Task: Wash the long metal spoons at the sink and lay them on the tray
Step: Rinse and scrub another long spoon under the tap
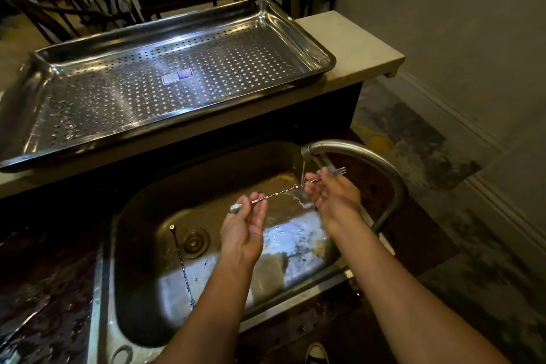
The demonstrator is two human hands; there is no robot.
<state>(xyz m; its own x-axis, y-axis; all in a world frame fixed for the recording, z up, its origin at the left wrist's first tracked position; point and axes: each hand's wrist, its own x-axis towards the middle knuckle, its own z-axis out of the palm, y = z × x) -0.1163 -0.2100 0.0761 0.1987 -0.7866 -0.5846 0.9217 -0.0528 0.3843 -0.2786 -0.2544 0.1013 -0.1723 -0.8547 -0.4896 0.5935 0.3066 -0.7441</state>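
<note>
Under the curved steel tap (pixel 359 152), a long twisted-stem metal spoon (pixel 277 193) spans the steel sink (pixel 147 210), its ends pinched by the left hand (pixel 243 227) and right hand (pixel 335 193). Light, stiff and wet, it is probably slippery; the twisted stem looks the surest hold.

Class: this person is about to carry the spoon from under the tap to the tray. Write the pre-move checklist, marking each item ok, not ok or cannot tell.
1. Left hand grip on the twisted bar spoon at its bowl end: ok.
2. Right hand grip near its fork end: ok.
3. Water from the faucet reaching the stem: ok.
4. Spoon fully clean: cannot tell.
5. Perforated tray has room: ok.
6. Second spoon on the tray: not ok, it lies in the sink.
</note>
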